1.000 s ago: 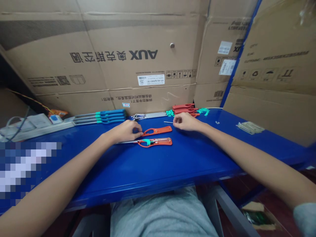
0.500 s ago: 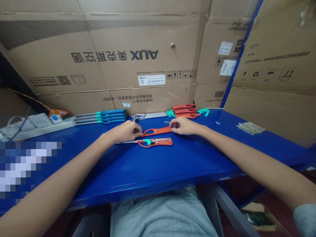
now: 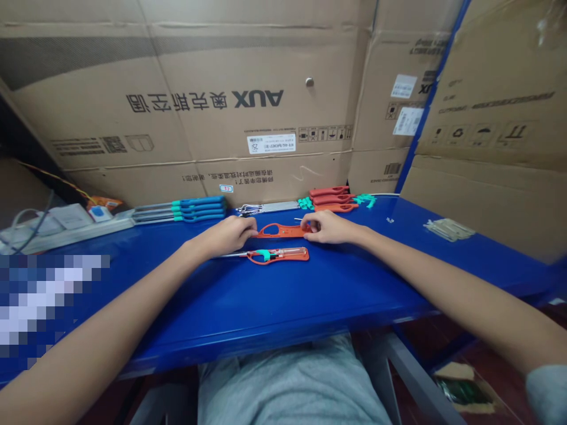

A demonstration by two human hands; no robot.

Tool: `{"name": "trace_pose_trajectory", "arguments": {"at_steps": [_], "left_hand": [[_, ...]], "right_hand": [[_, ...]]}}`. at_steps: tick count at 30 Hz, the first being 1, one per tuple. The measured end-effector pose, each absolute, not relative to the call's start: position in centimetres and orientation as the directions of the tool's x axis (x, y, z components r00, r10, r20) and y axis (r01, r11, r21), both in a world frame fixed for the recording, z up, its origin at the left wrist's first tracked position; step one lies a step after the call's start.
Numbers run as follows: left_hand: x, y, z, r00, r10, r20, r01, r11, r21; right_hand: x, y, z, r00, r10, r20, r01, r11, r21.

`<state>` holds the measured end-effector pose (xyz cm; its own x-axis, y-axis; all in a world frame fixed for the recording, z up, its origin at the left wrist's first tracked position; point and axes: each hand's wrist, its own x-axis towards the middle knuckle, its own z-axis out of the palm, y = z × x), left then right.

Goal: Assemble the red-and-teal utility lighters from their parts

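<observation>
Between my hands, just above or on the blue table, is an orange lighter handle shell [image 3: 283, 231] with an oval finger opening. My left hand [image 3: 233, 233] pinches its left end, and my right hand [image 3: 326, 226] grips its right end; the fingers hide both tips. Nearer to me lies an opened lighter [image 3: 283, 254], an orange half-shell with a green trigger, a clear tank and a metal tube pointing left. The left part of that tube passes by my left hand. A thin metal piece [image 3: 301, 219] shows beside my right fingertips.
Along the back of the blue table [image 3: 248, 313] lie blue-handled lighters [image 3: 201, 208], metal tubes [image 3: 279, 206], red-orange handle shells [image 3: 330, 199] and green triggers [image 3: 367, 201]. Pale strips [image 3: 449, 229] lie at right. A power strip [image 3: 66, 236] lies at left. Cardboard [image 3: 199, 59] walls the back.
The orange handle shell has turned a little: its left end has risen slightly away from the opened lighter, and more of its right end shows. Both hands still hold it.
</observation>
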<state>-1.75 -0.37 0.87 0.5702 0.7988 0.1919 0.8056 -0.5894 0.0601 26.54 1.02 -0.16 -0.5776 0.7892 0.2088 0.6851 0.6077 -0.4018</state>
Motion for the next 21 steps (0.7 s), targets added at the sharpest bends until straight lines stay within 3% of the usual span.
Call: {"name": "trace_pose_trajectory", "arguments": {"at_steps": [4, 11, 15, 21], "left_hand": [[-1.4, -0.5, 0.8, 0.597, 0.758, 0.263, 0.773, -0.631, 0.064], [-0.7, -0.9, 1.0, 0.617, 0.684, 0.39, 0.75, -0.661, -0.027], [-0.3, -1.1, 1.0, 0.644, 0.648, 0.406, 0.73, -0.68, -0.073], [-0.1, -1.3, 0.9, 0.646, 0.634, 0.425, 0.73, -0.676, -0.102]], "right_hand": [[26.3, 1.2, -0.5, -0.587, 0.755, 0.293, 0.65, 0.655, -0.386], [26.3, 1.1, -0.8, -0.511, 0.59, 0.625, 0.538, 0.786, -0.303], [26.3, 1.0, -0.7, -0.513, 0.562, 0.649, 0.528, 0.802, -0.278], [26.1, 0.0, -0.3, -0.634, 0.544, 0.549, 0.456, 0.837, -0.302]]}}
